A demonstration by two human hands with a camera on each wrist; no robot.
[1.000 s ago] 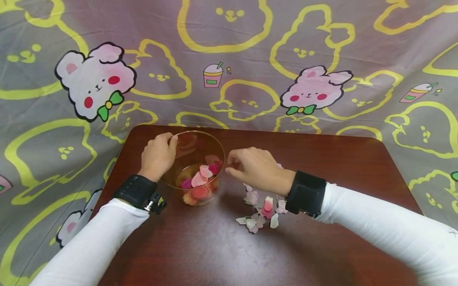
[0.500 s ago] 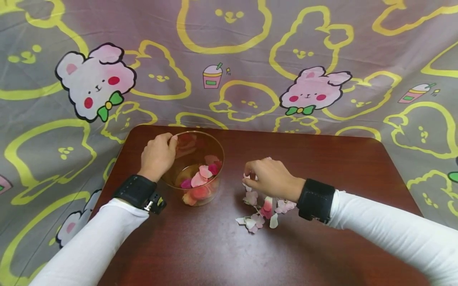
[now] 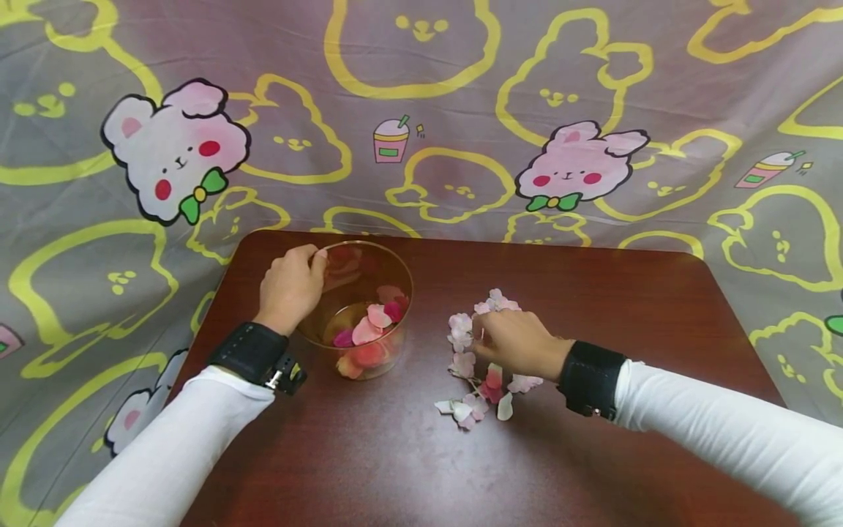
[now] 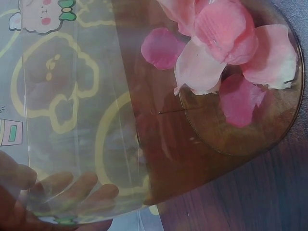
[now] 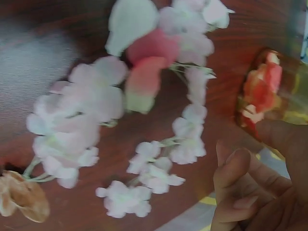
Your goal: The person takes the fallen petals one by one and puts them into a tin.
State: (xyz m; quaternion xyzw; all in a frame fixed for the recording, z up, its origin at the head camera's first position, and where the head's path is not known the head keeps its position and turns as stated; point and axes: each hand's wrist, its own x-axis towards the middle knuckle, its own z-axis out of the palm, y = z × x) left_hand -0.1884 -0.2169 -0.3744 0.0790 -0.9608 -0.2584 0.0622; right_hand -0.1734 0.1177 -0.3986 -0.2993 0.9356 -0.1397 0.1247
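In the head view my left hand (image 3: pixel 292 289) grips the rim of a clear, amber-tinted container (image 3: pixel 349 278). Its fingers show through the wall in the left wrist view. Pink and magenta petals (image 4: pixel 226 31) lie at the container's bottom. Over a spray of pale pink blossoms (image 3: pixel 462 364) hangs my right hand (image 3: pixel 516 338), covering part of it. The right wrist view shows its fingers loosely bent and holding nothing, beside the blossoms (image 5: pixel 187 127). A red-pink petal (image 5: pixel 153 45) and a whitish petal (image 5: pixel 132 21) lie among the flowers.
Everything stands on a dark reddish-brown table (image 3: pixel 369 454). A patterned cloth (image 3: pixel 454 95) with cartoon rabbits hangs behind and around it. At the edge of the right wrist view lies a tan, petal-like piece (image 5: pixel 29 197).
My right hand has moved right, from beside the container to over the blossoms. My left hand and the container have stayed in place.
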